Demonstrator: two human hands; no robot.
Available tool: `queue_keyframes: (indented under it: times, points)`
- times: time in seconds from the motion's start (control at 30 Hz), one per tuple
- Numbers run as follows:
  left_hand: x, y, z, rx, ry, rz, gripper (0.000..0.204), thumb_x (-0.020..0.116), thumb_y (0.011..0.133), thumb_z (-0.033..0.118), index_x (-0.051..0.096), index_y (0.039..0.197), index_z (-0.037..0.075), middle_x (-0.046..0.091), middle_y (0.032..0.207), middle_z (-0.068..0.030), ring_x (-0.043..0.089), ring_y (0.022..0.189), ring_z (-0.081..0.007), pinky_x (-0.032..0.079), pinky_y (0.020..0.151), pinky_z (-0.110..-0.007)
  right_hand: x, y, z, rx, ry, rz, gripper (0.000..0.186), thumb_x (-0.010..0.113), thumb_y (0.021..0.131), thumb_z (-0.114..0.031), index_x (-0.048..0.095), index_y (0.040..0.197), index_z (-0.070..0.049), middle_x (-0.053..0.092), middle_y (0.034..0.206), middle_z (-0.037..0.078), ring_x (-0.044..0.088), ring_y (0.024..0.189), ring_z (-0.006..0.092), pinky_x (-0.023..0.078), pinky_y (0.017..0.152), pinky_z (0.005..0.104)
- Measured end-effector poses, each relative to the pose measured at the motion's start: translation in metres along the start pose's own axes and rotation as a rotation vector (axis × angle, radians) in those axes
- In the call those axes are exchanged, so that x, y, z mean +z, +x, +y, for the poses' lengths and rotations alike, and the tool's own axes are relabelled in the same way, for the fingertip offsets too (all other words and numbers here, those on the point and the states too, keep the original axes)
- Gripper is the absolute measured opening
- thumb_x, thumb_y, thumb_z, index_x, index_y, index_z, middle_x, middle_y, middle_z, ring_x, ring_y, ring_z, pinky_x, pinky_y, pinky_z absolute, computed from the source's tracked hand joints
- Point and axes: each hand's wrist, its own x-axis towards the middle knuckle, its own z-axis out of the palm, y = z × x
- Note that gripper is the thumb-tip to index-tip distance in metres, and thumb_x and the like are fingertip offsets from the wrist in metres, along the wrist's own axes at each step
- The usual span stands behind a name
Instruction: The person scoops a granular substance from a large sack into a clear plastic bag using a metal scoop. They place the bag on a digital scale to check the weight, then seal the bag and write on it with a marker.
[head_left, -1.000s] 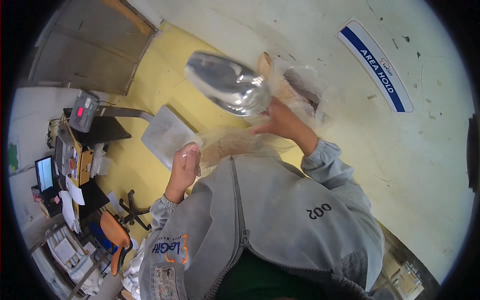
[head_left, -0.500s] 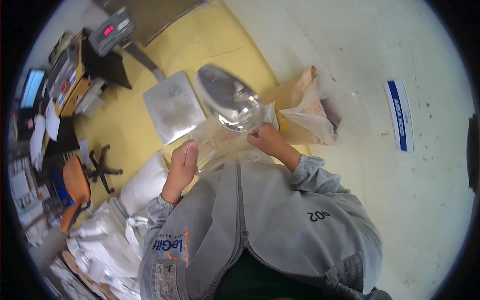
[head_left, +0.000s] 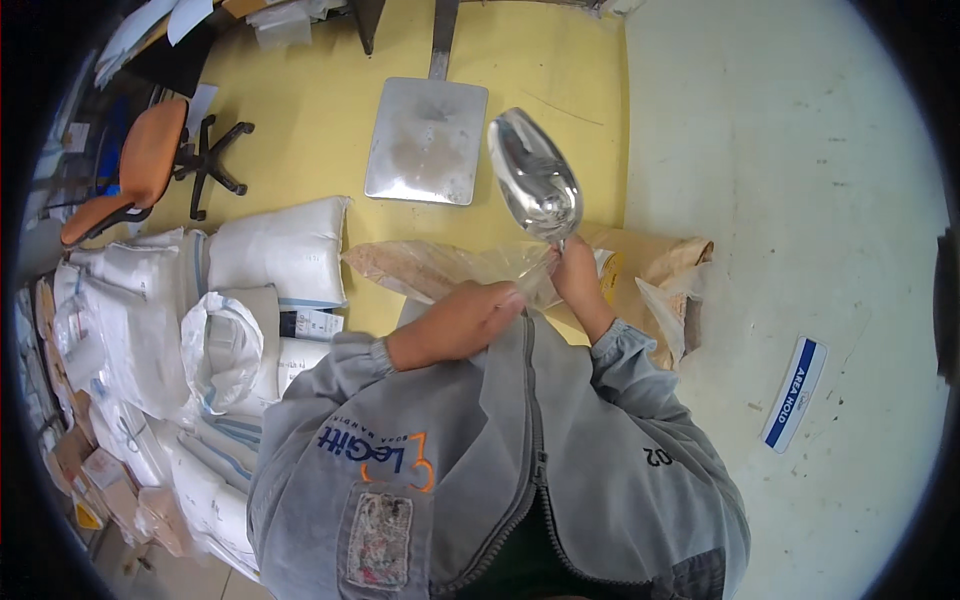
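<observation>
My right hand (head_left: 578, 280) is closed around the handle of a shiny metal scoop (head_left: 537, 175); its bowl points up and away and looks bare. Close by, my left hand (head_left: 468, 318) grips the gathered upper part of a clear plastic bag (head_left: 490, 264). Light brown powder fills the bag's far end, which lies out to the left past my left hand. The bag's edge also reaches my right fingers; whether they pinch it I cannot tell. An opened brown paper sack (head_left: 640, 262) with a plastic liner stands just right of my right hand.
Ahead is a metal scale platform (head_left: 425, 145) on the yellow floor. White sacks (head_left: 275, 250) are piled at the left, one with an open mouth (head_left: 222, 350). Beyond them stands an orange office chair (head_left: 155, 150). A blue-and-white label (head_left: 795, 395) lies on the pale floor, right.
The view has swung, so the scale now sits higher and the white sacks show more. My hands have come closer together, and the powder-filled part of the bag now shows at the left.
</observation>
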Motion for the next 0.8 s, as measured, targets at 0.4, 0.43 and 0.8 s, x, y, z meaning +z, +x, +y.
queue_keyframes:
  times: [0.4,0.43,0.8]
  points:
    - [-0.039,-0.031,-0.031,-0.178,0.796,0.319,0.06,0.071,0.073,0.022,0.044,0.123,0.004,0.056,0.108,-0.0222,0.054,0.102,-0.0364,0.044,0.085,-0.045,-0.036,0.016,-0.078,-0.087,0.253,-0.237,0.018,0.058,0.071,-0.008,0.05,0.081,0.005,0.054,0.065,0.022,0.055,0.06,0.0345,0.045,0.06,0.0391]
    - [-0.033,-0.005,-0.031,-0.058,0.745,0.376,0.062,0.072,0.071,0.022,0.045,0.123,0.003,0.054,0.114,-0.0224,0.051,0.109,-0.0366,0.042,0.089,-0.045,-0.041,0.017,-0.085,-0.132,0.244,-0.261,0.018,0.058,0.071,-0.008,0.05,0.081,0.005,0.054,0.065,0.021,0.054,0.06,0.0346,0.045,0.061,0.039]
    - [0.0,0.127,-0.013,-0.027,0.591,0.113,0.018,0.046,0.091,0.013,0.052,0.106,0.007,0.06,0.072,-0.0215,0.058,0.071,-0.0426,0.044,0.061,-0.051,-0.142,0.022,-0.001,0.019,0.178,0.157,0.022,0.06,0.073,-0.01,0.049,0.086,0.003,0.053,0.064,0.018,0.055,0.06,0.0335,0.043,0.057,0.0398]
